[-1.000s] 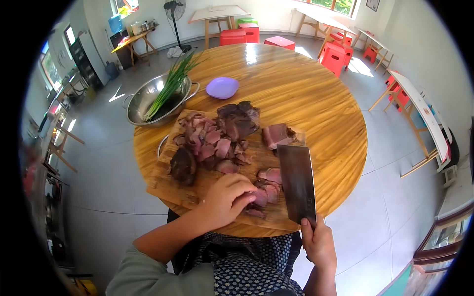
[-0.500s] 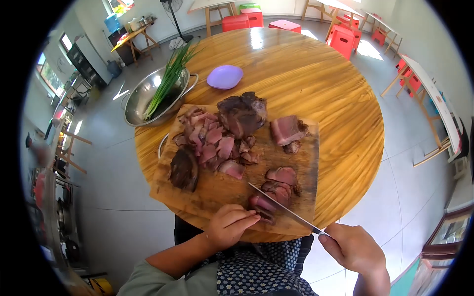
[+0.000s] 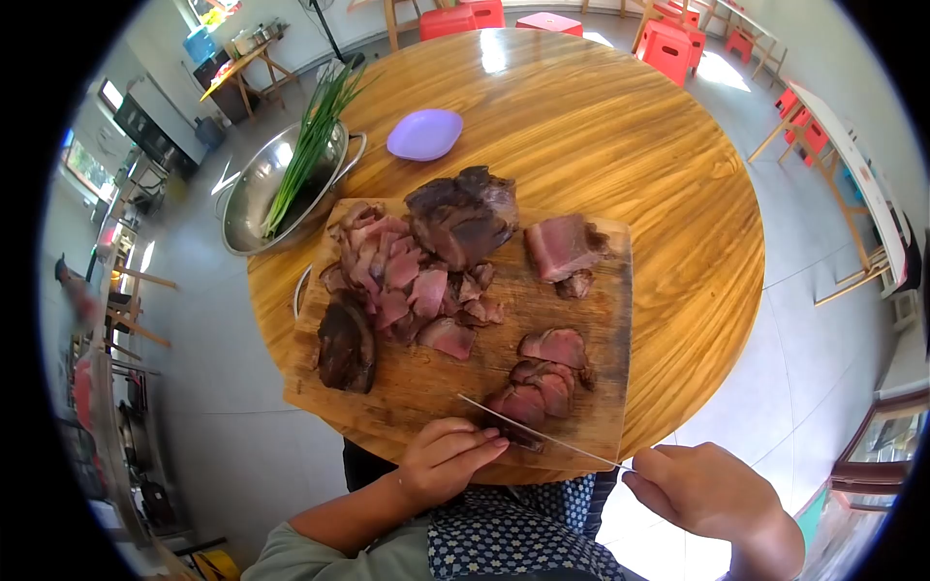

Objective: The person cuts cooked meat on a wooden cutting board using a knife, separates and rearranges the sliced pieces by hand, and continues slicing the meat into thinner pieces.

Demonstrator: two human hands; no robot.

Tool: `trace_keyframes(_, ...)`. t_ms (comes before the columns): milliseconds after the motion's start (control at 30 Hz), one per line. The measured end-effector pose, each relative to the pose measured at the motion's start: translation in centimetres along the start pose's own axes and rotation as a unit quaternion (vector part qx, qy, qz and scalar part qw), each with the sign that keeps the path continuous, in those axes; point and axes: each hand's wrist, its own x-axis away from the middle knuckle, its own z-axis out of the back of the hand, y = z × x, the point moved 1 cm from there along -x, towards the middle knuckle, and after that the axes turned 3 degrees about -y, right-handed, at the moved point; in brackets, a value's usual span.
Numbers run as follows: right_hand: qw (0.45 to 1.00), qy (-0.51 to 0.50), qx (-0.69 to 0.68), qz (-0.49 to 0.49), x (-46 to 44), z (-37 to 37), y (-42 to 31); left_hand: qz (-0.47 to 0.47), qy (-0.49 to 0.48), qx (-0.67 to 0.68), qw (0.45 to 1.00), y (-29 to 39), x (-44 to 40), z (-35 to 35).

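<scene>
Piece under the blade: here it is, a dark-edged meat piece point(image 3: 523, 439) at the near edge of the cutting board point(image 3: 603, 320), right of the middle; the knife point(image 3: 573, 447) lies across it, though how deep the edge sits I can't tell.
Left hand: the left hand point(image 3: 453, 457) has its fingers curled in, tips touching the meat's left end; whether they pinch or merely steady it, I can't tell.
Right hand: the right hand point(image 3: 705, 489) is wrapped firmly round the knife's handle, off the board's near right corner.
Feel of the meat: light, I'd judge, firm but yielding, likely slick on the cut face; best gripped at the left end, knuckles tucked, clear of the steel.
Slices: about four cut slices point(image 3: 548, 383), overlapping just beyond the blade; the heap of slices point(image 3: 387, 276), far left, overlaps too much to count.
Chunks: three big ones; a dark chunk point(image 3: 465, 218) far, a dark slab point(image 3: 346, 344) left, a pink block point(image 3: 560, 247) far right, one small scrap point(image 3: 575, 284) touching it.
Beyond the board: one steel bowl point(image 3: 242, 208) holding green stalks point(image 3: 310, 145), one purple plate point(image 3: 424, 134); one round table point(image 3: 668, 194) under everything.
</scene>
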Motion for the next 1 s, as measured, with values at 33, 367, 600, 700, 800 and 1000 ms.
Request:
trace_keyframes(33, 1.0, -0.003, 0.003, -0.001, -0.2, 0.0, -0.2, 0.002, 0.003, 0.002, 1.0, 0.0, 0.0, 0.1)
trace_keyframes(367, 0.998, 0.044, 0.036, 0.034, -6.9, -1.9, -1.6, -0.024, 0.007, 0.046, 0.999, -0.6, -0.1, 0.2)
trace_keyframes(600, 0.991, 0.105, -0.031, -0.078, -0.3, 1.2, -3.5, -0.028, 0.054, 0.055, 0.997, -0.2, -0.1, 0.0)
trace_keyframes(700, 0.989, 0.103, 0.011, -0.105, 1.6, 0.4, -4.0, -0.049, 0.043, 0.04, 0.997, 0.6, -1.0, 0.1)
trace_keyframes(800, 0.992, 0.102, 0.015, -0.077, 2.1, -0.4, -4.0, -0.056, 0.032, 0.024, 0.998, 0.8, -1.3, -0.2)
trace_keyframes(1000, 0.995, 0.071, 0.044, -0.056, 1.7, -0.7, -4.1, -0.055, 0.016, 0.039, 0.998, 0.2, -0.6, -0.9)
